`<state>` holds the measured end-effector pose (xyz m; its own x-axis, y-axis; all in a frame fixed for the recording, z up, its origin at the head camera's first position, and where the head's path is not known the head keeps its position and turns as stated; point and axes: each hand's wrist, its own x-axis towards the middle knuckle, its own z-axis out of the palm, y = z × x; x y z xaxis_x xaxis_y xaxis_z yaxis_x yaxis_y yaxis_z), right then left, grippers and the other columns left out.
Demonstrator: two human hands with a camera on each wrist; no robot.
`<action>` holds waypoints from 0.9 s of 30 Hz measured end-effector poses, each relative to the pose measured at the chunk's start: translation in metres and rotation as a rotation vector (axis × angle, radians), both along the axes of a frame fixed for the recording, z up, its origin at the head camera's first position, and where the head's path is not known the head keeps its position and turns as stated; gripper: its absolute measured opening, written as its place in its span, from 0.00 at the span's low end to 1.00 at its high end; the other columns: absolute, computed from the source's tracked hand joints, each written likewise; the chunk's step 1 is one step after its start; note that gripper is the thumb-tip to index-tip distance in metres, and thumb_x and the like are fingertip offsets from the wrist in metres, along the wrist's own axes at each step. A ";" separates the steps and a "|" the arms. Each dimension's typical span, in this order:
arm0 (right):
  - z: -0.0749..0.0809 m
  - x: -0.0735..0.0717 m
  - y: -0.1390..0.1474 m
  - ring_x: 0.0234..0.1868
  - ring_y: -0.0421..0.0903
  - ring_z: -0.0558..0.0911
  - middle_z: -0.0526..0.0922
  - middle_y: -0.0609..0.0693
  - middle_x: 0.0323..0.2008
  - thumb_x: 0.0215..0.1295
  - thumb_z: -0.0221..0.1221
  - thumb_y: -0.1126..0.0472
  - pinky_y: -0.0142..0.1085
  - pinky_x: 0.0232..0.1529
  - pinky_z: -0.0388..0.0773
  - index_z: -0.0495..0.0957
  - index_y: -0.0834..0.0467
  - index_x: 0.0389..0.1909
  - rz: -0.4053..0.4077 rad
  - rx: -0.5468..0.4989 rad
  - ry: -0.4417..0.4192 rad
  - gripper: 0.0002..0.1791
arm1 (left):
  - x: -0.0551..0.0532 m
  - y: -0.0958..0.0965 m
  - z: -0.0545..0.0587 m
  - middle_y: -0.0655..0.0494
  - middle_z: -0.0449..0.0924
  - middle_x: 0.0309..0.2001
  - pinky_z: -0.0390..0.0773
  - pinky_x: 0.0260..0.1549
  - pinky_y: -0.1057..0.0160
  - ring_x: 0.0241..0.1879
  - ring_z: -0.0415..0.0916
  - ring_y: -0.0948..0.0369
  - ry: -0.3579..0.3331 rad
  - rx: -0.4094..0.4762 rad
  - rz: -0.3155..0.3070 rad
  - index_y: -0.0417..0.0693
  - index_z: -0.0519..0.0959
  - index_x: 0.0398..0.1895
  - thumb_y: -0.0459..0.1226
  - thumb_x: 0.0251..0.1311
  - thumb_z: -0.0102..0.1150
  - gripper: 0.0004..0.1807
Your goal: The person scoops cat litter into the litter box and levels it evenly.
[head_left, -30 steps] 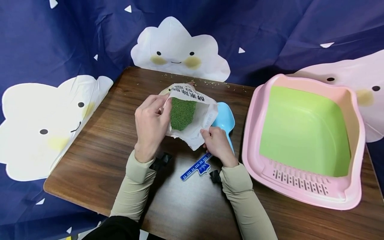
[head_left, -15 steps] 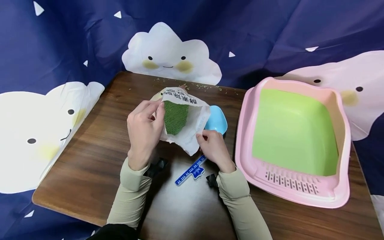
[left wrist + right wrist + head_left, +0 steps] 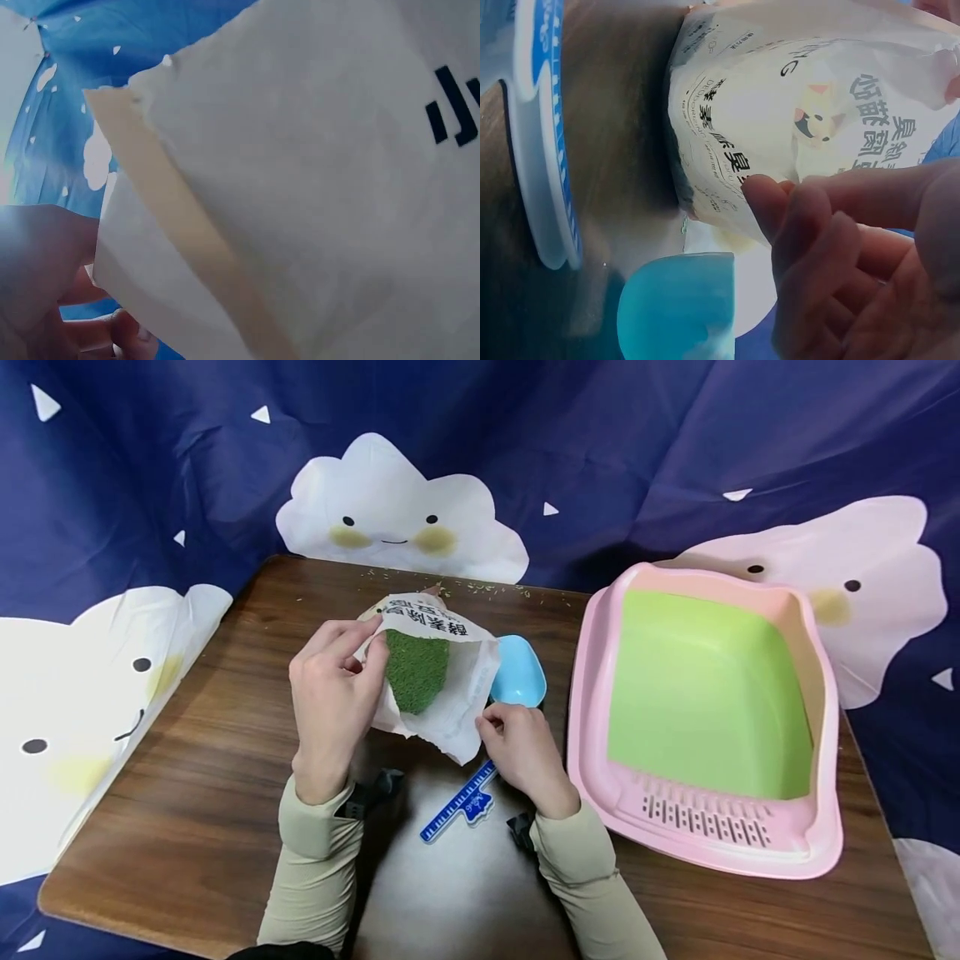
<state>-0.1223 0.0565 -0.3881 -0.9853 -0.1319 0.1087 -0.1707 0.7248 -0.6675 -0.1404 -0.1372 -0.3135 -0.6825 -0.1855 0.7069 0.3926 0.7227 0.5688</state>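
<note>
A white paper bag [image 3: 463, 681] with dark printed characters stands with its torn mouth spread, showing green granules [image 3: 416, 672] inside. My left hand [image 3: 333, 689] pinches the left side of the bag's rim between thumb and fingers. At the near right corner, my right hand [image 3: 525, 747] pinches the rim with curled fingers. In the left wrist view the bag [image 3: 315, 172] fills most of the picture, partly hiding the left hand [image 3: 45, 277]. From the right wrist, the bag's printed face [image 3: 765, 135] shows behind the right hand [image 3: 862, 262].
A light blue scoop [image 3: 517, 672] lies right of the bag, its handle hidden by my right hand. A blue piano-key-patterned clip [image 3: 457, 806] lies nearer me. At right stands a pink litter box [image 3: 720, 856] with a green floor. Pale bits [image 3: 480, 585] are scattered along the table's far edge.
The view has shifted, so everything sits further left and lower in it. Both hands keep their hold on the bag's rim, and the bag's mouth looks about as wide as before.
</note>
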 end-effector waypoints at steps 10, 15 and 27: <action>0.018 0.010 0.011 0.25 0.40 0.76 0.80 0.46 0.27 0.58 0.57 0.59 0.31 0.29 0.73 0.81 0.56 0.31 -0.076 -0.013 0.152 0.07 | 0.001 -0.005 0.002 0.59 0.82 0.31 0.63 0.18 0.80 0.15 0.67 0.68 0.005 -0.021 0.001 0.50 0.84 0.34 0.37 0.52 0.56 0.09; 0.022 0.015 0.016 0.34 0.50 0.77 0.79 0.55 0.32 0.55 0.59 0.60 0.39 0.36 0.74 0.79 0.63 0.34 -0.146 0.085 0.175 0.10 | 0.001 -0.006 0.000 0.58 0.82 0.31 0.63 0.18 0.78 0.15 0.68 0.67 0.018 -0.030 0.001 0.50 0.84 0.34 0.36 0.52 0.56 0.09; 0.001 0.013 0.008 0.34 0.61 0.69 0.70 0.66 0.30 0.51 0.61 0.62 0.47 0.38 0.68 0.71 0.75 0.32 -0.173 0.301 0.138 0.18 | -0.001 -0.004 0.000 0.58 0.81 0.31 0.65 0.17 0.77 0.16 0.68 0.67 0.025 -0.026 -0.031 0.50 0.84 0.35 0.36 0.52 0.56 0.10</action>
<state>-0.1089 0.0646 -0.3873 -0.9747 -0.0113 0.2233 -0.1022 0.9109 -0.3997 -0.1413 -0.1410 -0.3137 -0.6695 -0.1464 0.7282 0.4288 0.7244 0.5399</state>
